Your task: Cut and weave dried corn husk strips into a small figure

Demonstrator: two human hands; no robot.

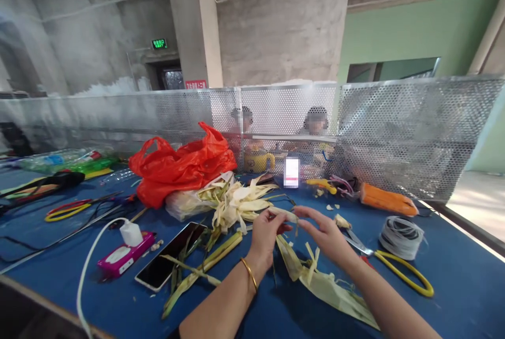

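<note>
My left hand (265, 234) pinches a pale, narrow piece of corn husk (284, 215) between thumb and fingers above the table. Thumb and fingertips of my right hand (321, 226) close on the other end of that piece. Beyond my left hand lies a heap of dry husks (239, 202), partly on a clear plastic bag. Long husk leaves (335, 294) spread on the table below my right forearm. To the left of my left wrist are green-yellow stalks (209, 263), crossing one another.
A phone (169, 257), a magenta power strip (126, 255) with a white plug and a red plastic bag (181, 165) lie leftward. Rightward are yellow-handled scissors (406, 273), a wire coil (401, 236) and an orange bundle (389, 199). A perforated metal screen (410, 134) borders the table; two people sit behind it.
</note>
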